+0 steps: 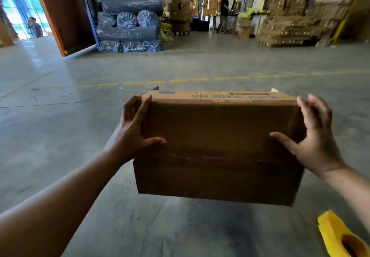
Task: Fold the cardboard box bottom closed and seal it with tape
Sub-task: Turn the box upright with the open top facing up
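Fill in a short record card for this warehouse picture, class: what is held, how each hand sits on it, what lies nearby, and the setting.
held item: cardboard box, lifted off the concrete floor
left hand: on the box's left end, thumb on the near face
right hand: on the right end, fingers spread
box print: blue, upside down
nearby: yellow tape roll, lower right
background: wrapped rolls, stacked cartons
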